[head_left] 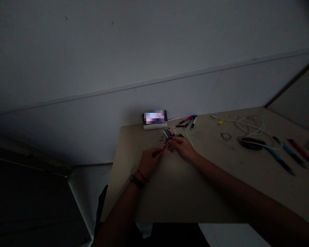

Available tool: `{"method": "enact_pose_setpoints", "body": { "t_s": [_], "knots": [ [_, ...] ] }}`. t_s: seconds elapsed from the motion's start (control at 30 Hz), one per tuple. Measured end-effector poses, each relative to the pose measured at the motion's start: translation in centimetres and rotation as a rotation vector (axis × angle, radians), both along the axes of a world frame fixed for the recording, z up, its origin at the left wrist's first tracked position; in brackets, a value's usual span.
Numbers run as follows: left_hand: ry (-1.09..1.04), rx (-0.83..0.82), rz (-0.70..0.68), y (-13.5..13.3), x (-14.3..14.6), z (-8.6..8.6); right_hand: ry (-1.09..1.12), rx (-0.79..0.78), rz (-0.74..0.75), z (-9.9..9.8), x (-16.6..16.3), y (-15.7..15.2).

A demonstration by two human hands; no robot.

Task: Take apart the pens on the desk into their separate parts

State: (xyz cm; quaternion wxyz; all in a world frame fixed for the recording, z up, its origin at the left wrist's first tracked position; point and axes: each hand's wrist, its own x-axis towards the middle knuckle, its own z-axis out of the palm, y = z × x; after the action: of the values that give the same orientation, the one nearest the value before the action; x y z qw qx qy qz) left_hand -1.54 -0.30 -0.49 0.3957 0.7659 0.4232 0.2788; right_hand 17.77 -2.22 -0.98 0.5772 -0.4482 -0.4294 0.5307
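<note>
My left hand (149, 160) is closed around a red pen barrel (165, 147) with a black end, low over the table. At the barrel's upper end, the fingers of my right hand (182, 147) are pinched together. What exactly they grip is too dark and small to make out; a thin pale piece shows by the fingertips. Just beyond my hands lie blue, red and white pen barrels (167, 132). Thin white sticks like pen refills (189, 138) and small dark bits lie around them.
A lit phone (154, 117) leans on a white block (155, 126) by the wall. Several pens (187, 121) lie behind my right hand. Rightward are a coiled white cable (260, 130), a black oval object (251, 143) and larger blue (279, 159) and red (302, 152) pens. The table's left edge is near my left arm.
</note>
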Motion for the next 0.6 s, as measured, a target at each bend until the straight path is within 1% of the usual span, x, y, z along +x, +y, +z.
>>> {"method": "enact_pose_setpoints", "body": {
  "t_s": [0.2, 0.6],
  "knots": [
    [-0.008, 0.017, 0.020, -0.13, 0.07, 0.13, 0.043, -0.044, 0.018, 0.02, 0.09, 0.03],
    [-0.004, 0.009, -0.003, -0.29, 0.01, 0.44, 0.051, -0.046, 0.024, 0.41, -0.07, -0.03]
  ]
}}
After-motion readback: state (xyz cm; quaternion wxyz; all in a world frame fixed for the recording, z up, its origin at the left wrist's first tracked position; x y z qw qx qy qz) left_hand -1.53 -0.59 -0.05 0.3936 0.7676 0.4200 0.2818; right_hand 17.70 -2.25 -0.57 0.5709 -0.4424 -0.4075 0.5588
